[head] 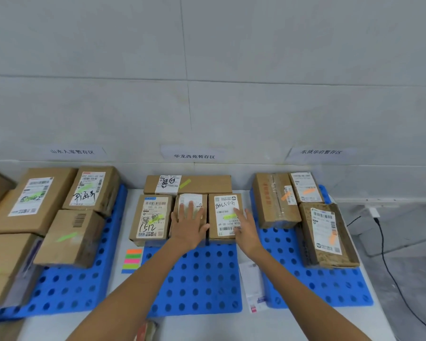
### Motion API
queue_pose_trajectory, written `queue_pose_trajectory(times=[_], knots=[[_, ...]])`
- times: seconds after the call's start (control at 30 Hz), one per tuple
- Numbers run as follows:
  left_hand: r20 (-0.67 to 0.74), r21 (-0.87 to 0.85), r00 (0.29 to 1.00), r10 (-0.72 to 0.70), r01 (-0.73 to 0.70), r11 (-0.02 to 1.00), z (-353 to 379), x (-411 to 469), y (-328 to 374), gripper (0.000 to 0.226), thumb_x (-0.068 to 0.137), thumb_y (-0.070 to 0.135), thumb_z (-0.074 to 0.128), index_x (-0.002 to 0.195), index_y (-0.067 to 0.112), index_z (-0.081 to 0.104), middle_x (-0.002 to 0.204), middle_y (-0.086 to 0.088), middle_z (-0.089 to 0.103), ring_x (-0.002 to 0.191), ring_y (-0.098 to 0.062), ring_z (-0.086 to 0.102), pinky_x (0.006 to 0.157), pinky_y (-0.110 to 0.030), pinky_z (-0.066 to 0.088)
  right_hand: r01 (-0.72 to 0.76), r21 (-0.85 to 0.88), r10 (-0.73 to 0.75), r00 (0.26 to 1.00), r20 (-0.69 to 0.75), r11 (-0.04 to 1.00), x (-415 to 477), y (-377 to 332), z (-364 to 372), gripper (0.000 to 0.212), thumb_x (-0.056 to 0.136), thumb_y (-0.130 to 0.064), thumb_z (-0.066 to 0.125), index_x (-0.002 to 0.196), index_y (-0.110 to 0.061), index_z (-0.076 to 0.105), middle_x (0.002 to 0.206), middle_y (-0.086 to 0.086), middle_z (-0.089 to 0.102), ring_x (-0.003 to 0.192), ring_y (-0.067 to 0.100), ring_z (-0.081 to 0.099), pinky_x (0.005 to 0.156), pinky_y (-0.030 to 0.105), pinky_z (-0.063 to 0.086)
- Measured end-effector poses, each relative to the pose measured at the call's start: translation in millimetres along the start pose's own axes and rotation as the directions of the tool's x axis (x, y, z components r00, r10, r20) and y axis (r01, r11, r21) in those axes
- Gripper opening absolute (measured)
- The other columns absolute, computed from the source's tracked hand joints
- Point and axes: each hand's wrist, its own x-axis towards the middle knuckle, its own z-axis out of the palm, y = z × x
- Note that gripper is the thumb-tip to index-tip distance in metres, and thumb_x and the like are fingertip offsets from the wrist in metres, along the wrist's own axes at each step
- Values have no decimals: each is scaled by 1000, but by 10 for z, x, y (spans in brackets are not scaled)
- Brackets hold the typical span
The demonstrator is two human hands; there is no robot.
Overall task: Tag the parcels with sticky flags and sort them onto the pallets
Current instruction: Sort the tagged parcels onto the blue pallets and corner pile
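Observation:
Three blue perforated pallets lie side by side: left pallet (67,291), middle pallet (194,279), right pallet (317,286). On the middle pallet my left hand (188,228) rests flat, fingers spread, on a small brown parcel (190,201) with a white label. To its right stands a parcel with a handwritten label and a green flag (225,215); my right hand (246,230) lies open against its right side. The parcel marked "1512" (151,217) stands on the left, and a long parcel (202,184) lies behind. A pad of sticky flags (132,260) lies between the left and middle pallets.
Several green-flagged parcels (71,237) crowd the left pallet. Parcels with orange flags (327,235) stand on the right pallet. A paper slip (252,284) lies between the middle and right pallets. Paper signs (194,156) hang on the wall. A black cable (386,254) runs across the floor at right.

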Motion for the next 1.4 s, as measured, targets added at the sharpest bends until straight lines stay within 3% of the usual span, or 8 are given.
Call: queue_pose_trajectory(times=[0.23,0.43,0.6,0.77,0.87,0.97,1.2,1.4], knots=[[-231,-220,971,69,-121,968,16,-532,-408,54,101,37,33,149,16,21,159,-5,5,147,-24,-4,120,-40,6,141,10,-136,972,-191,990,-474,-135,173,39,91,6,46,126,-12,53,138,7,39,132,20,33,107,22,31],[-373,-369,922,101,-247,896,283,-1335,-1065,41,98,19,45,139,14,40,151,-5,29,143,-23,19,118,-41,20,182,74,-171,976,-134,981,-1145,-232,541,30,94,-8,50,123,-14,55,132,5,45,125,17,38,105,22,28],[-399,-557,914,-70,-181,811,511,-2148,-1611,36,98,9,44,134,12,45,140,-3,41,133,-19,34,108,-23,21,124,147,-119,992,-43,981,-1764,-403,1018,25,94,-6,50,116,-16,59,119,-3,52,114,13,48,99,25,38],[-143,-709,955,-259,83,700,1096,-2813,-1990,43,95,7,49,136,10,41,140,-7,43,130,-22,39,105,-23,26,-33,202,-15,973,232,979,-2352,-616,1601,29,94,-6,50,119,-17,58,122,-2,54,111,15,53,92,15,41],[215,-773,949,-229,309,555,1351,-2959,-2029,51,94,6,49,142,11,32,141,-12,43,128,-26,44,105,-30,35,-166,246,42,896,442,955,-2586,-743,1961,35,96,-4,45,129,-15,51,136,4,50,117,15,52,95,14,41],[375,-804,917,-134,394,445,1380,-3008,-1969,41,94,9,51,134,11,43,131,-10,55,109,-19,55,81,-20,47,-285,213,137,840,525,935,-2744,-881,2185,40,99,-11,42,138,-16,41,143,-1,37,122,14,43,88,11,40],[190,-798,980,-53,185,573,1133,-3086,-2024,32,94,13,50,125,17,58,118,-3,59,102,-14,58,69,-9,45,-389,389,212,880,425,835,-2872,-1170,1962,33,101,-16,37,132,-22,45,139,3,44,117,17,49,83,22,52],[-3,-830,995,97,-56,554,634,-2987,-1781,28,95,15,52,122,23,56,117,1,50,106,-7,51,93,-19,41,-283,549,194,957,216,787,-3016,-1301,1484,30,101,-17,38,127,-24,51,133,-3,45,115,14,49,83,25,52]])
